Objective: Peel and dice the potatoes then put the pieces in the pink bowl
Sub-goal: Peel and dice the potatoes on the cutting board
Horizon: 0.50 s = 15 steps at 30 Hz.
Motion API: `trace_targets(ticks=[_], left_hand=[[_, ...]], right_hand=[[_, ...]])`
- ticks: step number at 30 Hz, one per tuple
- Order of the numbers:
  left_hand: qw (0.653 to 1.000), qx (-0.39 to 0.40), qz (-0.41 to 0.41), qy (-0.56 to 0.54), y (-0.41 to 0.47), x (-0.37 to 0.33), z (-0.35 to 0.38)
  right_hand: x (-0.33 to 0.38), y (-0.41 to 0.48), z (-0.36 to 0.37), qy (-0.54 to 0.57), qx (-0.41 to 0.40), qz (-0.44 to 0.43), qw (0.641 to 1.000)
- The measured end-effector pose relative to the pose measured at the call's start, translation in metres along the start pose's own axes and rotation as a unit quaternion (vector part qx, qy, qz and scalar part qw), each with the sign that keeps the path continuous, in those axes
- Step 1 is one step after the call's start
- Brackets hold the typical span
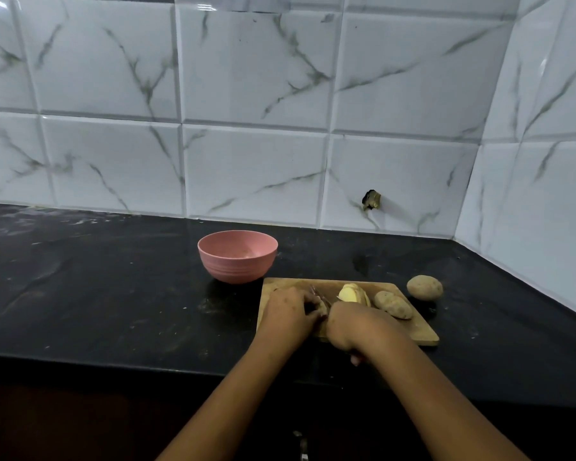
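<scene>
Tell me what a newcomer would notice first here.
The pink bowl stands out on the black counter, past the wooden board on the left. On the board the left hand and right hand meet at a knife, a partly peeled potato beyond them. A dark hole breaks the white tiles.

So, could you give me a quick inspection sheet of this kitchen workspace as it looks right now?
Surface: black counter, wooden board on it.
Job's things: pink bowl looks empty; half-peeled potato and whole potato on board; another potato beside it.
Clutter: nothing seen.
Hands: left hand grips a small potato; right hand grips a bladed tool.
Cables: nothing seen.
Surroundings: marbled white tiles, one with a hole.
</scene>
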<state>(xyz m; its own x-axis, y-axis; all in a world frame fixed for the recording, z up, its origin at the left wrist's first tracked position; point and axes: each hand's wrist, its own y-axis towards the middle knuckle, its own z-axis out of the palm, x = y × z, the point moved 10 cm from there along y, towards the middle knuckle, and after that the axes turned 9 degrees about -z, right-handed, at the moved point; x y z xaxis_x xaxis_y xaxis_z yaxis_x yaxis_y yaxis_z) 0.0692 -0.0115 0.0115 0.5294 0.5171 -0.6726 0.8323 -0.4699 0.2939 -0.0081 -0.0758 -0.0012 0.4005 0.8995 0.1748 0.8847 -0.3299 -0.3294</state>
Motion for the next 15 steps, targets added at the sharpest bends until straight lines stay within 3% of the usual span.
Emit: trace_targets(ticks=[9, 15], left_hand=[[1.000, -0.023, -0.022, 0.002, -0.007, 0.001, -0.008], [0.998, -0.046, -0.027, 0.026, -0.006, 0.000, -0.011]], right_hand=[[-0.010, -0.035, 0.010, -0.060, -0.019, 0.015, 0.998], [-0.016, -0.038, -0.001, -0.004, -0.049, -0.028, 0.998]])
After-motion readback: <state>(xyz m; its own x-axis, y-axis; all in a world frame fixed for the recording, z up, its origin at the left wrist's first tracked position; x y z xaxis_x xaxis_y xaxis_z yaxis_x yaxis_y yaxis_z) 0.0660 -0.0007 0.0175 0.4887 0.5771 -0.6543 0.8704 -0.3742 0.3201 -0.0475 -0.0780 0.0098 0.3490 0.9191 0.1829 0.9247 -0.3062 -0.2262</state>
